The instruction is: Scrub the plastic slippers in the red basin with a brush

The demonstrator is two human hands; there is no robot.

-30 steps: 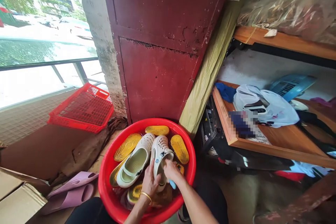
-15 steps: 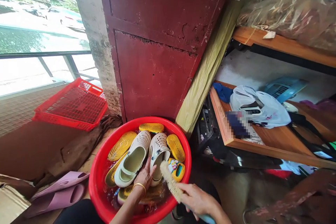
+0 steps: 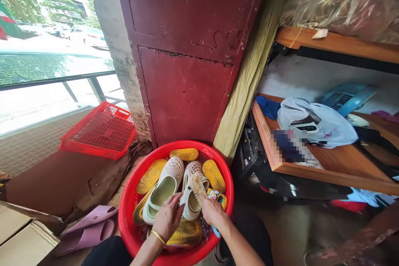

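Had a look around the round red plastic basin (image 3: 124,212), and we've got very little room inside it. White perforated clogs (image 3: 164,183) and yellow ridged insoles (image 3: 186,154) pack it, with our left hand (image 3: 167,218) and right hand (image 3: 212,211) on top and a pale-bristled scrubbing brush (image 3: 197,185) between them. Behind the basin, a dark red metal door panel (image 3: 183,95) sits right up against the rim, so no way through there. Left of the basin, we've got lilac slippers (image 3: 84,230) just beside it, and a red plastic crate (image 3: 102,133) farther off. To its right there's a narrow, dim gap (image 3: 241,216) before the orange wooden shelf (image 3: 263,137). Our black-trousered leg (image 3: 106,253) blocks the near rim.
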